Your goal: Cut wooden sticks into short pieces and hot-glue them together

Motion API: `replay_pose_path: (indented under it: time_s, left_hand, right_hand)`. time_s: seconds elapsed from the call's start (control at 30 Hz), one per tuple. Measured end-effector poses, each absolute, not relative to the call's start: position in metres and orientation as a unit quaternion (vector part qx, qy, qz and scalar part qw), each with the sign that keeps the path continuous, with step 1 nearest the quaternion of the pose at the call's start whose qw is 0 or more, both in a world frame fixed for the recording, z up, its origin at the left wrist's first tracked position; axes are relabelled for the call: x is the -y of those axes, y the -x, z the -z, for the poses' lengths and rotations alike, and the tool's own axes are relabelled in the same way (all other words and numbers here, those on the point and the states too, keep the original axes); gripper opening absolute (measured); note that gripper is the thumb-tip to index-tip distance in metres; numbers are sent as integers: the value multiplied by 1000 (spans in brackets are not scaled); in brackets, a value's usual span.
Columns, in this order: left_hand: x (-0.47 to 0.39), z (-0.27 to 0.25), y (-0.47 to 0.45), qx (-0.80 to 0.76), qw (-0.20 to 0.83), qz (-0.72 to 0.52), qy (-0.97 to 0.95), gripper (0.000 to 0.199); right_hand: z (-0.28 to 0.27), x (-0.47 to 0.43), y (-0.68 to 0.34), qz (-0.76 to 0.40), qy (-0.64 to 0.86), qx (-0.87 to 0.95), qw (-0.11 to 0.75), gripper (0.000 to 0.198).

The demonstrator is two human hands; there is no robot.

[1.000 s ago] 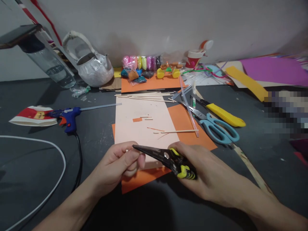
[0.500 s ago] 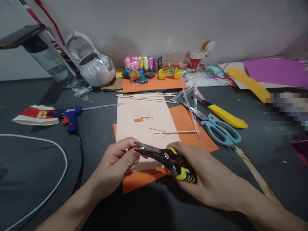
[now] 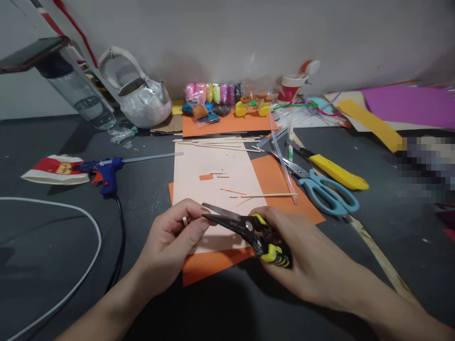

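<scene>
Trimming work is in hand at the near edge of the dark bench (image 3: 53, 265): the left hand (image 3: 170, 239) pinches a short wooden stick (image 3: 185, 220) between thumb and curled fingers, only its pale cut end showing beside the forefinger, while the right hand (image 3: 305, 258) holds a pair of black cutting pliers (image 3: 245, 227) by their yellow-and-black handles. The pliers' two slim blades stand a little apart, pointing left toward the left hand's fingertips, and the tip of the lower blade touches or nearly touches them; whether the stick lies between the blades cannot be told, since the fingers hide most of it. As a judgement, the cut itself looks not yet made, and the next move would call for a steady pinch close to the blades and a firm, square squeeze of the handles, with fingertips kept clear. The left grip is closed tight on the stick; the right grip is wrapped around the handles, loosely enough to leave the blades parted. The stick looks thin, light-coloured and very short. Both hands hover over a peach paper sheet (image 3: 213, 175) laid across orange card (image 3: 280, 189), with a longer thin skewer (image 3: 266, 194) lying on them, teal-handled scissors (image 3: 327, 194) and a yellow utility knife (image 3: 334, 170) to the right, and a blue glue gun (image 3: 104, 173) to the left.
</scene>
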State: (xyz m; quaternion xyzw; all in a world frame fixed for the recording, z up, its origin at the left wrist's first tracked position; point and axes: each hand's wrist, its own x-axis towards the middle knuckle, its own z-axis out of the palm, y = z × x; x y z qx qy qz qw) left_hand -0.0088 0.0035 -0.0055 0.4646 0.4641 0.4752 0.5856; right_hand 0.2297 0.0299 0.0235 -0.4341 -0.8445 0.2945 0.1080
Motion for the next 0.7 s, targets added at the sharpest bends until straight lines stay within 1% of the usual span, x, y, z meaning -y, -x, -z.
replay_pose_path:
  time_s: [0.1, 0.37, 0.6, 0.7]
  left_hand:
    - [-3, 5, 9, -471, 558, -488, -479, 15]
    - [-3, 5, 7, -475, 535, -483, -505, 17]
    - [-3, 7, 5, -473, 556, -491, -476, 19]
    - [-3, 7, 5, -478, 554, -490, -474, 16]
  right_hand:
    - [-24, -29, -228, -288, 430, 848, 113, 30]
    - [-23, -26, -229, -281, 415, 859, 102, 22]
    - [-20, -24, -230, -284, 431, 849, 109, 21]
    - [-17, -27, -230, -312, 436, 835, 123, 21]
